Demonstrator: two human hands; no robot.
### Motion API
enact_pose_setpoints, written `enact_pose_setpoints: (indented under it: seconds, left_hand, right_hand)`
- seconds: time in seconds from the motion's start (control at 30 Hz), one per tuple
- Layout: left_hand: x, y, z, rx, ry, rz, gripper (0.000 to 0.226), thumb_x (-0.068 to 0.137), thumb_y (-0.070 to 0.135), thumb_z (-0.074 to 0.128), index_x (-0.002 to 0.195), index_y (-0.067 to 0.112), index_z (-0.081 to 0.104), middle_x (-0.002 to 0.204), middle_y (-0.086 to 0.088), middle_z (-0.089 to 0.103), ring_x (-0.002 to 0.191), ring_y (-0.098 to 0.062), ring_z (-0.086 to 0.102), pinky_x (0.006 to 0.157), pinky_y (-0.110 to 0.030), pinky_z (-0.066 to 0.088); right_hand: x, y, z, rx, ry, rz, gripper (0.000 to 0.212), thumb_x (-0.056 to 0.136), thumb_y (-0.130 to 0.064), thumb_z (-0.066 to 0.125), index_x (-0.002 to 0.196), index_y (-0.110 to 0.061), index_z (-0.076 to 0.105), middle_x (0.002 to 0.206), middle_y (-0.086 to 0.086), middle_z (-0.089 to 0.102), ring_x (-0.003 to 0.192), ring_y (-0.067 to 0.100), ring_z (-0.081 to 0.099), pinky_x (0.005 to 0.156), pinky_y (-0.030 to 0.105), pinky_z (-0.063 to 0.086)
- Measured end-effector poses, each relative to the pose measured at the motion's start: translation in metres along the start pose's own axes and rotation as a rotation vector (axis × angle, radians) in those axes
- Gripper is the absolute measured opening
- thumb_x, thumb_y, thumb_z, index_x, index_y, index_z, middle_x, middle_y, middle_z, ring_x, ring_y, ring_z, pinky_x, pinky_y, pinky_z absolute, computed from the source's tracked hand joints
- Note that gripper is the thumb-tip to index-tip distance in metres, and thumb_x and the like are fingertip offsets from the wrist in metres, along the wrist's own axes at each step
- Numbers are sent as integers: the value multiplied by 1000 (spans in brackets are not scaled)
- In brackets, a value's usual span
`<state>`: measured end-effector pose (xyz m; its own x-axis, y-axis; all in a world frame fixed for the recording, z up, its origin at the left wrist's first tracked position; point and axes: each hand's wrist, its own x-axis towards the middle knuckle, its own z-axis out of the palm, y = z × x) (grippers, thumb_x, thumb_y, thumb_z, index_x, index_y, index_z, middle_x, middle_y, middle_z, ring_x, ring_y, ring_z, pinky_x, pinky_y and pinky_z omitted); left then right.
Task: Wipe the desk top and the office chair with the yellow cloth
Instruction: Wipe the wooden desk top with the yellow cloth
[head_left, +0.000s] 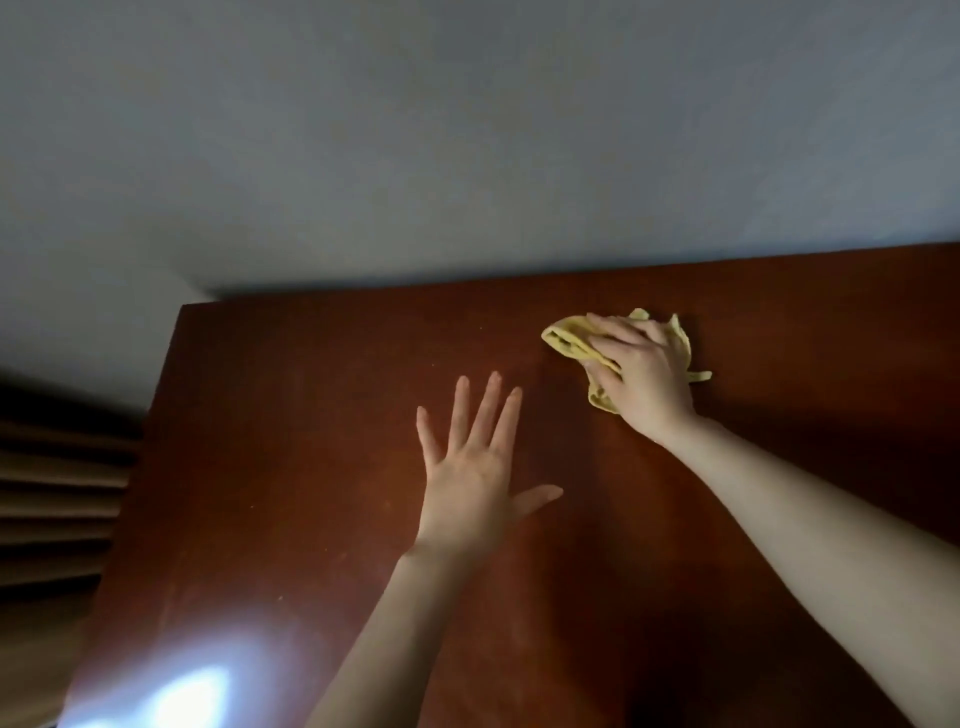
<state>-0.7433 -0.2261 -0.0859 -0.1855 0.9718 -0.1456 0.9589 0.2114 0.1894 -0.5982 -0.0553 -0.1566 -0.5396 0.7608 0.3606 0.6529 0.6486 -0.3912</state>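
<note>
A dark red-brown wooden desk top (291, 426) fills the lower part of the view. My right hand (641, 371) presses flat on a crumpled yellow cloth (563, 338) near the desk's far edge, right of centre. The cloth sticks out from under the fingers on the left and behind the hand. My left hand (472, 467) lies flat on the bare wood, fingers spread, nearer to me and left of the cloth, holding nothing. No office chair is in view.
A plain grey-blue wall (467, 130) rises right behind the desk's far edge. Brown pleated curtain folds (57, 499) hang past the desk's left edge. A bright glare patch (192, 696) shines on the wood at the near left.
</note>
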Motion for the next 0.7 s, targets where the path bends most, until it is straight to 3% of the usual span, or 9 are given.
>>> enact_pose_setpoints:
  seconds: [0.1,0.17,0.3,0.47,0.57,0.63,0.7]
  left_hand:
    - [3,-24,-5,-90,-73,19,96,75,70,41,152,24,9,160,2,-3,140,-20,-22,106,-50,-19]
    - [2,-37,-6,-198,-140,34,95,78,70,44,152,28,3,159,7,-9,139,-13,-27,107,-46,-21]
    - [-2,-60,-6,-267,-147,46,90,82,65,49,152,30,3,159,10,-7,138,-5,-24,111,-43,-18]
    - [8,-61,-7,-349,-71,16,72,84,60,49,146,29,28,159,6,7,146,-12,-11,112,-40,-15]
    - [19,-44,-6,-431,-27,69,60,84,57,52,134,25,41,159,2,12,146,-12,-6,113,-39,-13]
    - [27,-29,-3,-386,-81,114,68,85,58,52,140,22,32,160,3,4,146,-12,-10,114,-41,-14]
    - [36,-17,2,-221,-160,162,87,85,63,48,151,21,10,160,5,-10,144,-14,-20,113,-47,-16]
  right_hand:
    - [29,-24,16,-44,-24,182,32,83,-33,58,110,-21,72,128,-5,62,109,31,55,88,46,38]
    - [38,-42,27,-52,-42,263,29,86,-31,61,111,-22,71,131,-7,59,114,30,52,89,43,35]
    - [20,-81,38,-55,-29,94,26,80,-32,60,100,-23,74,124,-7,64,104,28,59,80,43,42]
    - [-33,-93,19,-48,-144,-30,30,81,-29,57,107,-27,70,130,-12,59,109,21,55,82,40,43]
    - [-66,-83,-1,-53,-179,-19,33,82,-35,46,103,-28,69,131,-14,57,114,15,48,83,38,42]
    - [-87,-69,-17,-67,-173,17,31,83,-35,46,101,-27,69,132,-14,57,113,14,47,82,37,40]
    - [-103,-52,-33,-100,-145,84,32,83,-36,46,100,-24,71,131,-14,57,110,14,48,82,38,41]
